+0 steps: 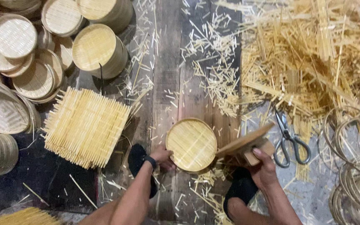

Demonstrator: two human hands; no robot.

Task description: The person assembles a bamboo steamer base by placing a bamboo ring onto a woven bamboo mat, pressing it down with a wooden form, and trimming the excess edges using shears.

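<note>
A small round woven bamboo tray [191, 144] lies on the dark wooden floor in front of me. My left hand [163, 159], with a black band at the wrist, grips the tray's lower left rim. My right hand [262, 167] holds a wooden paddle-like tool [243, 142] by its block handle, its flat blade tilted with one end touching the tray's right edge. Both feet in black socks rest below the hands.
A stack of square woven bamboo mats [85, 126] lies to the left. Finished round trays [98, 50] pile up at upper left. Scissors [289, 139] lie right of the tool, bamboo strip offcuts [309, 58] heap at upper right, and bamboo hoops [355, 166] coil at far right.
</note>
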